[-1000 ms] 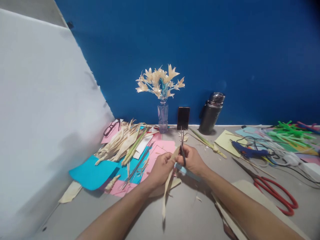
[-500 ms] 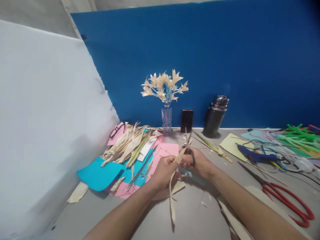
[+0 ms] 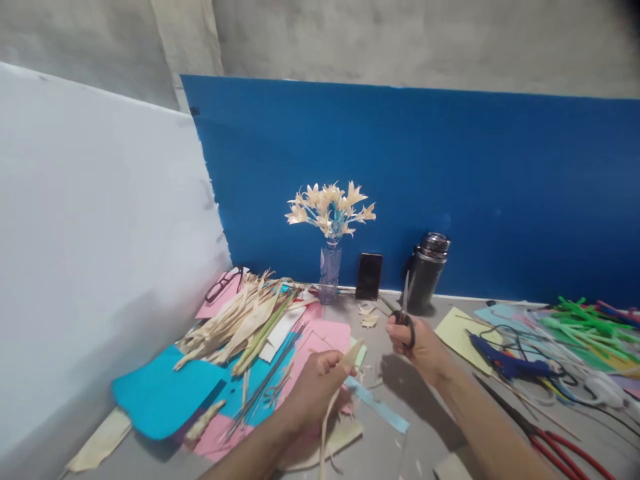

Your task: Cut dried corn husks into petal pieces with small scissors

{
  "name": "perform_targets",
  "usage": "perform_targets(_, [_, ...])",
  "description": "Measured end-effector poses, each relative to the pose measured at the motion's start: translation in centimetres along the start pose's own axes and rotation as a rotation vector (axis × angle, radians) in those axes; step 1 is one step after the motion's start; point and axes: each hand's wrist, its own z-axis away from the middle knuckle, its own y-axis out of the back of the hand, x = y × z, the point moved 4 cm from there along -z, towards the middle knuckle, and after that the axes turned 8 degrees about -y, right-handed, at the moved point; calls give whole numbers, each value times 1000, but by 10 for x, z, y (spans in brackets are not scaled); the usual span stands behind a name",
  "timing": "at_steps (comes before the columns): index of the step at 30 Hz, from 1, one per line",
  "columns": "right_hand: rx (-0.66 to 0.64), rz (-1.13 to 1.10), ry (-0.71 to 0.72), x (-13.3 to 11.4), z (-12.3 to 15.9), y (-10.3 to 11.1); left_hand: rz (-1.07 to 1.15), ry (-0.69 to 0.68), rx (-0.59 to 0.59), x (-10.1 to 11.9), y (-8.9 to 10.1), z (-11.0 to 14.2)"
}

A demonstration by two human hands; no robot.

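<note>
My left hand (image 3: 319, 381) pinches a pale strip of dried husk (image 3: 352, 353), which looks like corn husk. The strip's pointed end rises above the fingers, and its long tail hangs down past the wrist. My right hand (image 3: 419, 347) grips small scissors (image 3: 411, 333) with dark handles, their blades pointing up in front of the flask. Scissors and husk are apart. Below the left hand, a wider piece of husk (image 3: 345, 437) lies on the table near a light blue strip (image 3: 379, 405).
A plastic bottle (image 3: 330, 277) holds husk flowers (image 3: 330, 208) at the back, beside a phone (image 3: 369, 277) and a dark flask (image 3: 425, 280). Dried husks (image 3: 240, 317) lie on coloured paper at left. To the right are a blue glue gun (image 3: 510, 360) and red-handled scissors (image 3: 555, 445).
My right hand has moved the scissors away from the husk, to the right. My left hand still holds the strip, now lower in view. The camera has tilted up.
</note>
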Motion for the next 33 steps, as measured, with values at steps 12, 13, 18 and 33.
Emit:
perform_targets(12, [-644,81,-182,31,43,-80,549,-68,-403,28,-18,24])
perform_targets(13, [-645,73,-201,31,44,-81,563,-65,-395,28,-18,24])
perform_targets(18, [-687,47,-190,39,42,-82,631,-33,-277,23,-12,20])
perform_targets(33, [-529,69,-229,41,33,-74,637,-61,-176,19,-1,13])
